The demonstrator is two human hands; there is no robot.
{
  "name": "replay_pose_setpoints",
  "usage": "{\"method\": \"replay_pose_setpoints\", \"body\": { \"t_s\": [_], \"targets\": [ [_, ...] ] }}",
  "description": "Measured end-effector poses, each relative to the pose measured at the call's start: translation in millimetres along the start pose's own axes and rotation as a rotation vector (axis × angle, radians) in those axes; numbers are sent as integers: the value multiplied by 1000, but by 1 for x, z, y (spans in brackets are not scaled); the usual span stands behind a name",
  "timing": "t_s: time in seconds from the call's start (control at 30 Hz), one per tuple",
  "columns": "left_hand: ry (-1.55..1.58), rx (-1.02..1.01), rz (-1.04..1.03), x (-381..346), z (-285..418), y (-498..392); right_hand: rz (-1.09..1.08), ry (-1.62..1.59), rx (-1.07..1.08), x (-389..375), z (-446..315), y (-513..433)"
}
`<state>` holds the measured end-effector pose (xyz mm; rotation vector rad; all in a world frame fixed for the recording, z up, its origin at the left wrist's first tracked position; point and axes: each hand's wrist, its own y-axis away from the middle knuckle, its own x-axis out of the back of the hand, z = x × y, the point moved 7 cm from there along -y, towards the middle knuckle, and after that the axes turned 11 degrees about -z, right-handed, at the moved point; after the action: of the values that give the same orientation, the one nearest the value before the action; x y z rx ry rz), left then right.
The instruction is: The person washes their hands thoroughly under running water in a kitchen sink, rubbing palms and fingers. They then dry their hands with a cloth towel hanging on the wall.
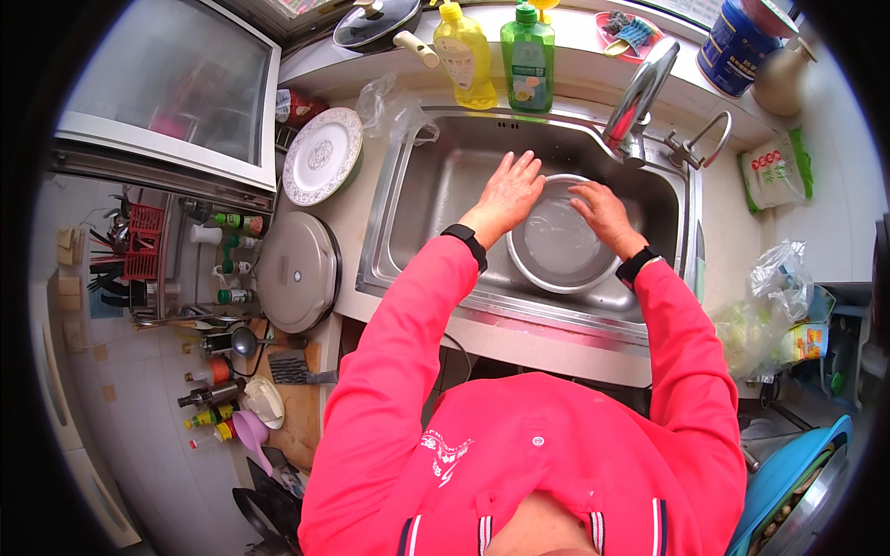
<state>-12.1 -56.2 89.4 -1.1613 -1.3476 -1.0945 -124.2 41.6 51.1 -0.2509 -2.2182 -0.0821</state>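
Observation:
A round metal basin (560, 267) with clear water in it stands in the right part of the stainless steel sink (424, 201). My left hand (511, 191) is spread flat, palm down, over the basin's left rim, with nothing held. On the other side, my right hand (606, 217) is above the basin's upper right edge, its fingers bent and apart, holding nothing. Whether either hand touches the rim I cannot tell. The chrome faucet (641, 90) rises behind the basin, and a smaller curved tap (702, 142) is to its right.
Behind the sink stand a yellow pump bottle (464, 59) and a green pump bottle (528, 62). A patterned plate (322, 156) and a round grey appliance (295, 271) are at the left. Plastic bags (772, 299) lie at the right, near a blue basin (786, 479).

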Motion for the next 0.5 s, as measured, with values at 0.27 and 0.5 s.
{"method": "replay_pose_setpoints", "body": {
  "t_s": [0.27, 0.5],
  "targets": [
    [7, 405, -110, -21, -7, -30, -311, -1751, -393, -78, -74, 9],
    [1079, 799, 132, -43, -1, -24, -36, -2026, -627, -71, -57, -18]
  ]
}}
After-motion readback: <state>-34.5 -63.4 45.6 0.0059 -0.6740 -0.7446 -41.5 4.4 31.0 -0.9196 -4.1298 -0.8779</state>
